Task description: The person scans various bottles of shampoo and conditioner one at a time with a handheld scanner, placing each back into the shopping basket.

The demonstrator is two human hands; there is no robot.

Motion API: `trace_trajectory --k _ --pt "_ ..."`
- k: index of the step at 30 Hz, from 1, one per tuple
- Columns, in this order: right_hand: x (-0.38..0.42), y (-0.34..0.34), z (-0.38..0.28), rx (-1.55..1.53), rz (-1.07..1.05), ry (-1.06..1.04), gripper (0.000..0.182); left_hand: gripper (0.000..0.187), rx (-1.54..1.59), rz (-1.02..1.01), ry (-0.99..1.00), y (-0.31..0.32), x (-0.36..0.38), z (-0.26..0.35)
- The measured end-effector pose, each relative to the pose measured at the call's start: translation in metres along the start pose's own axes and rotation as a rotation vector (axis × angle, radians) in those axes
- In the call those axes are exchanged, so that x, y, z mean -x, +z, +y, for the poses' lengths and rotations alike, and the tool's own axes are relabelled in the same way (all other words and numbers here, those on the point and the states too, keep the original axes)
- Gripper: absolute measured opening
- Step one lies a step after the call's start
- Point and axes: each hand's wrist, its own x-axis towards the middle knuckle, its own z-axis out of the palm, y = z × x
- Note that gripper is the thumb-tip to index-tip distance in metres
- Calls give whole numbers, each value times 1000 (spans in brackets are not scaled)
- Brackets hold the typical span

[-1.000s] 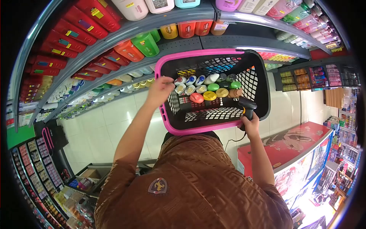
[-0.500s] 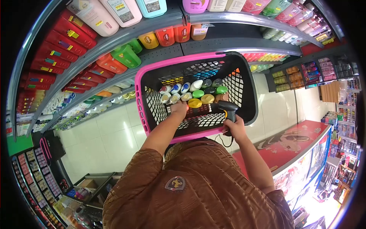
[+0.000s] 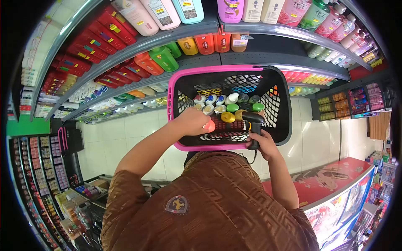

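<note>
While left fingers (image 3: 205,125) grasp coral-topped bottle (image 3: 210,126), right fingers (image 3: 254,136) clench scanner (image 3: 254,120); yellow stickers (image 3: 114,28) illegible

Find on the upper shelf (image 3: 289,32) a purple bottle (image 3: 230,10), a pale blue bottle (image 3: 189,11) and cream bottles (image 3: 253,11), all upright. Note on the shelf below a green bottle (image 3: 164,58) beside an orange bottle (image 3: 149,63), with a yellow bottle (image 3: 187,46) farther right. Record red containers (image 3: 109,32) at left, bearing yellow labels. Observe pale floor tiles (image 3: 121,134), a red-topped cabinet (image 3: 335,180) at right and a rack of small packs (image 3: 42,167) at far left.
</note>
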Motion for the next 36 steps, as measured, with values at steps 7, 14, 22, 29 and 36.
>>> trace_trajectory --k 7,14,22,29,36 --pt "-11 26 -30 -208 -333 115 36 23 383 761 161 -113 100 41" --pt "-5 44 -44 -460 -869 -102 57 26 1214 789 -142 -126 96 19" --pt "19 43 -41 -165 -601 -162 63 29 1447 790 -289 -119 69 15" --pt "52 74 -49 -121 -512 -366 71 46 2052 1119 42 -98 44 55" --pt "67 87 -48 -229 -482 -390 66 53 2060 894 134 -41 47 117"
